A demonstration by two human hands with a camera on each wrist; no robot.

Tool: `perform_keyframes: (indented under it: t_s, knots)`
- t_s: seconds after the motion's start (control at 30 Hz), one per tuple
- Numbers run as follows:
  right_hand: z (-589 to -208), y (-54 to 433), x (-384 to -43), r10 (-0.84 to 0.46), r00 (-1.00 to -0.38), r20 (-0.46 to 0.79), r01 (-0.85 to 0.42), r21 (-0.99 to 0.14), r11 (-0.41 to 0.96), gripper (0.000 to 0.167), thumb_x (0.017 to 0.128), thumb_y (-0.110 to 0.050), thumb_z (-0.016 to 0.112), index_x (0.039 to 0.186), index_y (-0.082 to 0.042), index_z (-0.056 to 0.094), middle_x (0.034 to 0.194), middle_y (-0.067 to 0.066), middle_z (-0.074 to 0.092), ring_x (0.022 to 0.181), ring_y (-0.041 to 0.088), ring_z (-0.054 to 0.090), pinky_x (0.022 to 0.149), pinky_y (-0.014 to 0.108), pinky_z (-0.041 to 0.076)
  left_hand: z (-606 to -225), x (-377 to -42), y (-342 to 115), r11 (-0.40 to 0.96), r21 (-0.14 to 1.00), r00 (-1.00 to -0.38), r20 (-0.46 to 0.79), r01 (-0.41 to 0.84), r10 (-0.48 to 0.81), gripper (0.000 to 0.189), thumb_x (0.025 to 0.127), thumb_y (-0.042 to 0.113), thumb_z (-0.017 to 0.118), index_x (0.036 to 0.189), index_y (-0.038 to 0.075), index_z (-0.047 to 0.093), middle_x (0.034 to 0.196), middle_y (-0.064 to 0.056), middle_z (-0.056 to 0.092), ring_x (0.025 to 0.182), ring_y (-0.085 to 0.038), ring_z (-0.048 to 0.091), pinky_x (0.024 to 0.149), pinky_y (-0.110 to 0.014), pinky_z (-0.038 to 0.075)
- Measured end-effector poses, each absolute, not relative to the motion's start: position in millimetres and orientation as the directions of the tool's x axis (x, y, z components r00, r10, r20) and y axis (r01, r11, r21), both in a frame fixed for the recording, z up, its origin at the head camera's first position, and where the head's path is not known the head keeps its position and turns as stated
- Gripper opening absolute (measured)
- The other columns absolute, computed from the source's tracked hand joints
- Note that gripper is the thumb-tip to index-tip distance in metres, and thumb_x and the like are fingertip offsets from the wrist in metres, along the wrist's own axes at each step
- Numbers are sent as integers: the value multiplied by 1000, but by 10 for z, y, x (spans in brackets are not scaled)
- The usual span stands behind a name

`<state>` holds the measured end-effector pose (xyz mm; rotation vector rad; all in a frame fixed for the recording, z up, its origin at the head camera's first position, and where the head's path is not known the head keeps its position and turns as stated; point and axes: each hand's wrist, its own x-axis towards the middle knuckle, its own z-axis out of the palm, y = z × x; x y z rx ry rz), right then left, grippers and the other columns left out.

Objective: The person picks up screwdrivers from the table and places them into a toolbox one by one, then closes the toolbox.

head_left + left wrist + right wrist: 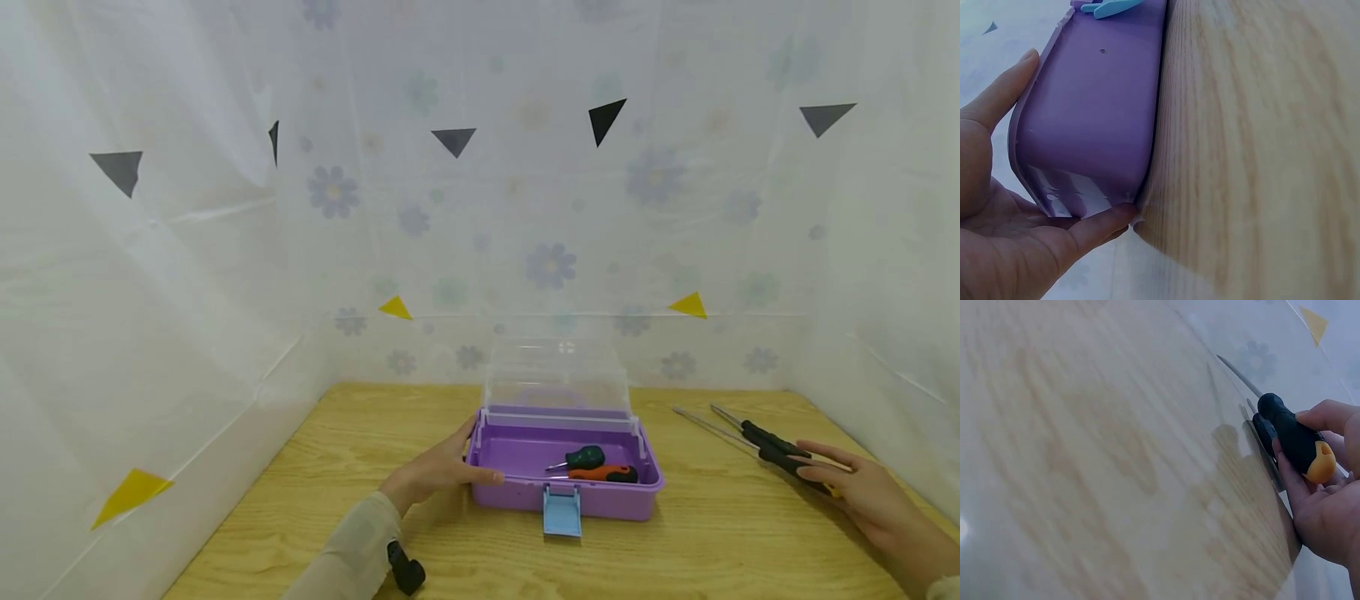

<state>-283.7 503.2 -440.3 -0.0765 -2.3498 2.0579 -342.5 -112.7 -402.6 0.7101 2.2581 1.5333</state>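
A purple toolbox (510,496) with its clear lid (555,371) raised stands on the table. My left hand (442,467) holds its left end, thumb at the front rim and fingers along the end wall, as the left wrist view also shows. Inside lie a short green-handled screwdriver (585,457) and a screwdriver with an orange and black handle (603,474). On the right, my right hand (870,492) grips a long screwdriver (1294,437) by its black, yellow-ended handle, thumb on one side and fingers on the other. Beside it lies a second black-handled screwdriver (772,439).
A light blue latch (562,512) hangs down at the toolbox's front. White flowered sheeting (480,250) with black and yellow triangles encloses the wooden table (360,442) at the back and both sides. A black device (406,568) sits by the left sleeve.
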Motion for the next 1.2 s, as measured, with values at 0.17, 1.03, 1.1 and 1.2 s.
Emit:
perform_keyframes:
  t_s: [0.17, 1.03, 1.1, 1.2]
  knots:
    - [-4442, 5026, -2794, 61, -998, 8, -6, -1000, 29, 43, 106, -10, 60, 103, -51, 74, 105, -37, 52, 59, 8, 36, 53, 27, 36, -4029, -3432, -1131, 290, 932, -819, 13, 218, 573, 117, 89, 29, 84, 168, 18, -2, 167, -19, 23, 149, -40, 28, 119, -62, 17]
    - [-4279, 4915, -2795, -64, -992, 109, -86, -955, -283, 42, 107, 2, 51, 118, -28, 79, 110, -8, 68, 91, 12, 70, 84, 30, 59, -4038, -3429, -1136, 287, 936, -820, 4, 205, 572, 117, 89, 28, 83, 168, 19, -3, 167, -19, 21, 149, -39, 29, 120, -60, 18]
    - [-4277, 4913, -2800, -72, -991, 110, -84, -951, -298, 42, 107, 2, 51, 119, -27, 79, 109, -10, 68, 94, 13, 71, 85, 31, 59, -4039, -3433, -1135, 287, 936, -821, 5, 205, 570, 117, 89, 29, 83, 168, 19, -3, 167, -19, 22, 149, -39, 29, 120, -60, 18]
    - [-4270, 4906, -2812, -88, -990, 115, -80, -942, -327, 41, 107, 3, 50, 119, -25, 78, 110, -12, 67, 99, 15, 71, 88, 33, 58, -4034, -3438, -1132, 293, 933, -823, 3, 207, 569, 117, 88, 30, 83, 168, 19, -2, 167, -18, 23, 149, -38, 30, 120, -60, 18]
